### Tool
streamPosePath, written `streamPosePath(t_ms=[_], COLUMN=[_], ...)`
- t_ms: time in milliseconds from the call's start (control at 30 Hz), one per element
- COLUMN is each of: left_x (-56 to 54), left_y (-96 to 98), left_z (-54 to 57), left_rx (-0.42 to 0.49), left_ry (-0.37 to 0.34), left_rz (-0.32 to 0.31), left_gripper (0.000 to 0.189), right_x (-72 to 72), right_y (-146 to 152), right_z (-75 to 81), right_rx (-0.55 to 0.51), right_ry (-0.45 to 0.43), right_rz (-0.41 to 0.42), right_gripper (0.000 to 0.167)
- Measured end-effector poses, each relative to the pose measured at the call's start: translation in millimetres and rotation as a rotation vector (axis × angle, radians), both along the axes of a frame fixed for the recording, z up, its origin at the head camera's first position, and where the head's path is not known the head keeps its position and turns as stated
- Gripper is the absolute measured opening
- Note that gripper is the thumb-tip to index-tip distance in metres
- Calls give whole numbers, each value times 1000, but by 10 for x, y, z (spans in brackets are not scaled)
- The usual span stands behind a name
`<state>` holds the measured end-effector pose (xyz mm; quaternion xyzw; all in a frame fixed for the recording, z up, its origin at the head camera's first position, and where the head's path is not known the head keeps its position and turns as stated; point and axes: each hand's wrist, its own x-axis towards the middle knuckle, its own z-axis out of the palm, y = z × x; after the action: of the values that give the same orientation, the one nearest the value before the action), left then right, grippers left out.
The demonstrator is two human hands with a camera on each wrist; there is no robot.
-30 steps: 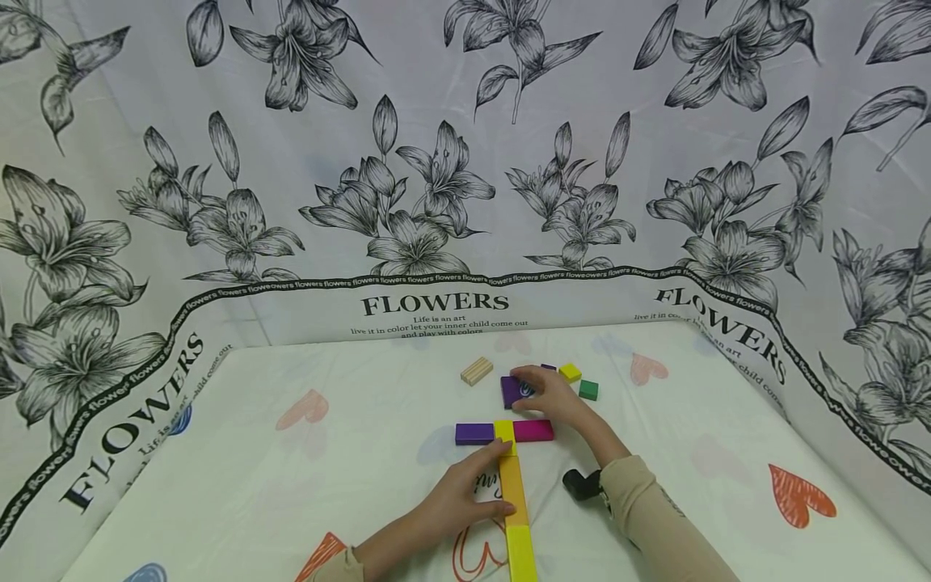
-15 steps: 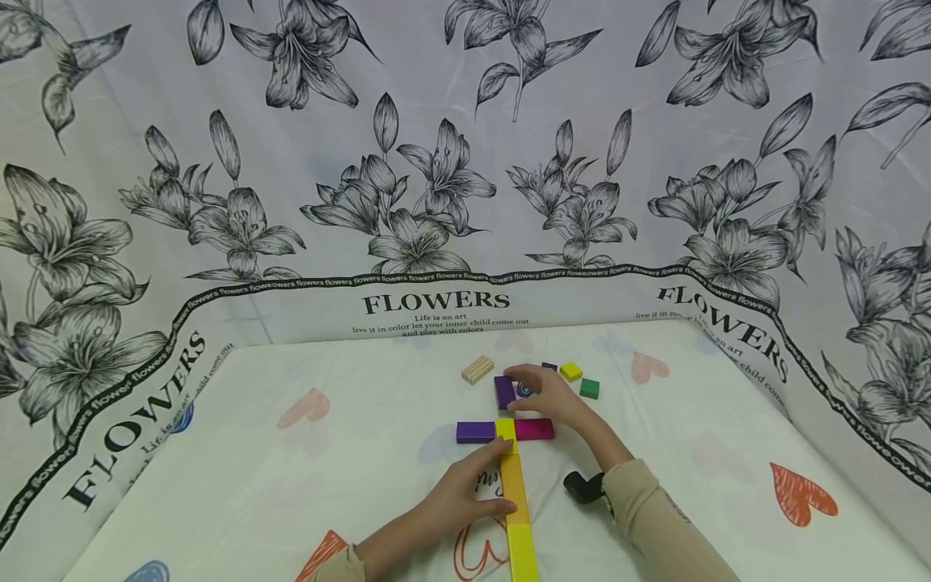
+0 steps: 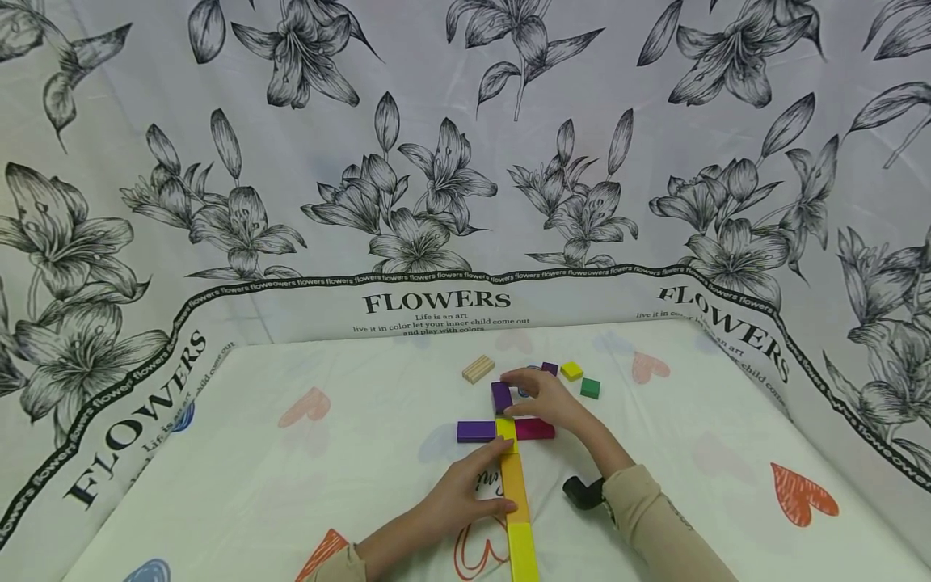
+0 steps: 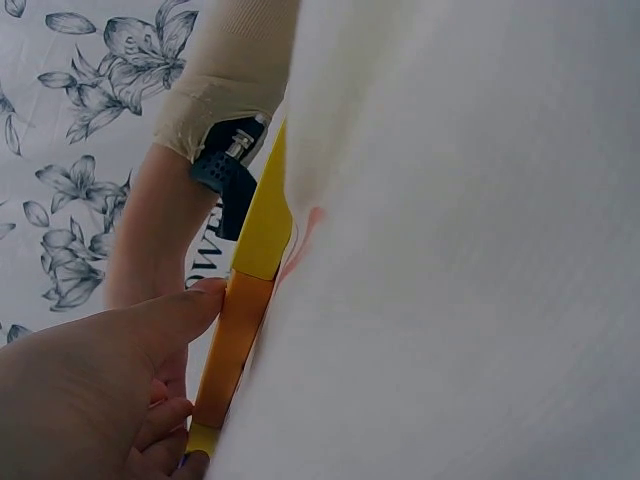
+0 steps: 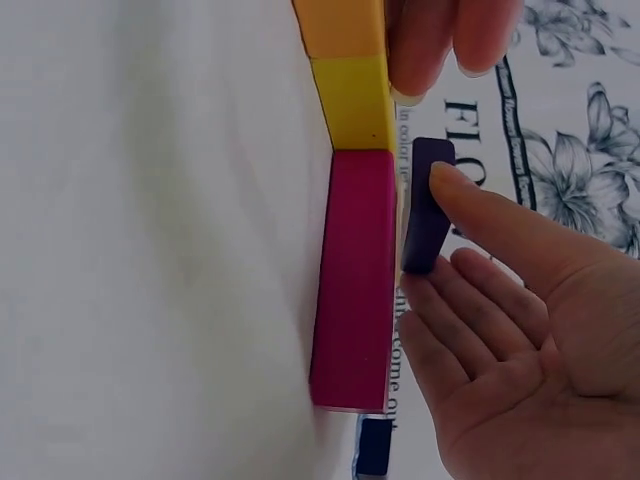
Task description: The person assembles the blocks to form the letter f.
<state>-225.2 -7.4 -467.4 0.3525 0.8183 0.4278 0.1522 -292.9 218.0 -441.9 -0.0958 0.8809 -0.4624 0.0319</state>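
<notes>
A curtain (image 3: 429, 97) printed with black flowers (image 3: 414, 244) rises beyond the far edge of the white tablecloth (image 3: 385, 453), which bears a red heart (image 3: 802, 495) toward its right edge and a pink heart (image 3: 649, 369) nearer the far edge.

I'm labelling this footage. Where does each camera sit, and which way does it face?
Head: on the person's head, facing forward and down; left hand, right hand and both sleeves show.
Left wrist: on the left wrist, facing the orange block; left hand and right forearm show.
Right wrist: on the right wrist, facing the purple block held in the right hand; left fingers show at the top.
Shared: head and right wrist both show the magenta block.
</notes>
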Motion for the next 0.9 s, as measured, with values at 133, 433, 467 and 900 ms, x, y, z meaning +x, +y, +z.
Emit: streamPosePath(t_ms=[133,433,467,900], left_x=[0,-1,-1,0], left_y=[3,1,0,0], left_z=[-1,-5,-6,-3], left_rx=[-1,1,1,-6], left_ry=[-10,-26,-23,8], left_rz=[1,0,0,2], left_gripper=[78,77,77,77], right_x=[7,26,28,34], right_y=[-3,-5,-5,-14], right_z=[-22,-40,-39,-45], right_rx=[-4,-29,-33,-30], right_ry=[-20,-23,-20,6], right_rz=[-6,15,19,20], right_gripper=[56,56,56,57])
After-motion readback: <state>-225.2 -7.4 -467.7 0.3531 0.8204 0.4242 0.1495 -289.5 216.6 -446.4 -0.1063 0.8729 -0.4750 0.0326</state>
